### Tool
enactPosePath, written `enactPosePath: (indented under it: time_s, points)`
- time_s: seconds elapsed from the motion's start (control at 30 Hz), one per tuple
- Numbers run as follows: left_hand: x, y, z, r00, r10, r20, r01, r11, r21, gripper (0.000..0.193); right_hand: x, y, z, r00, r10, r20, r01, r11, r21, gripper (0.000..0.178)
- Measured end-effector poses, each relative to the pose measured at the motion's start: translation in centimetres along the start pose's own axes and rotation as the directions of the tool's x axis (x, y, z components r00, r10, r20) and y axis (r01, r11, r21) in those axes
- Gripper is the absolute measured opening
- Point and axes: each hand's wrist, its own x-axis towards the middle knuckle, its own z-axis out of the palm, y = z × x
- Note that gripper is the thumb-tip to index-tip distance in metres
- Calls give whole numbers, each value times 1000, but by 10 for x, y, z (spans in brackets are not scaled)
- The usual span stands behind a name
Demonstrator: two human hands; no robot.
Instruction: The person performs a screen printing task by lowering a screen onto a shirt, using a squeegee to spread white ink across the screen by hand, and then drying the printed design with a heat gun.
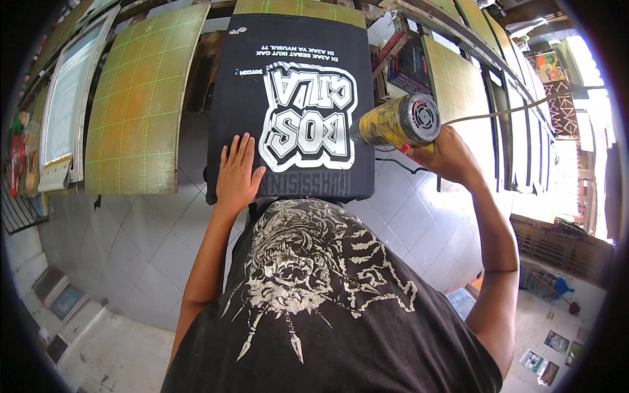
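Note:
A black printed T-shirt (234, 92) is stretched flat over a board in front of me. Large white lettering (311, 121) covers its middle, upside down from where I stand. My left hand (238, 174) lies flat on the near left part of the fabric, beside the lettering, fingers extended. On the right, my right hand (448, 160) is closed round the handle of a yellow and black heat gun (390, 124). The gun's barrel points left, held over the right edge of the print. A grey cable runs off to the right from around the gun.
Yellowish boards with green grid lines stand on both sides, one at left (134, 111) and one at right (458, 85). A framed screen (73, 98) leans at the far left. Dark boxes (411, 65) sit behind the heat gun. Grey floor tiles (147, 242) show below.

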Motion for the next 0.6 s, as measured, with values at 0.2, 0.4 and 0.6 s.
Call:
enactPosePath:
  time_s: [0.2,0.4,0.6]
  points:
    - [2,1,-2,1000,-10,8,10,999,-33,66,10,8,-1,996,-77,-38,79,995,56,40]
    - [8,6,-2,1000,-21,16,22,997,-69,66,16,6,-11,996,-87,-21,88,993,83,39]
    - [15,10,2,999,-33,7,33,997,-64,66,24,5,-15,993,-115,-22,116,990,80,39]
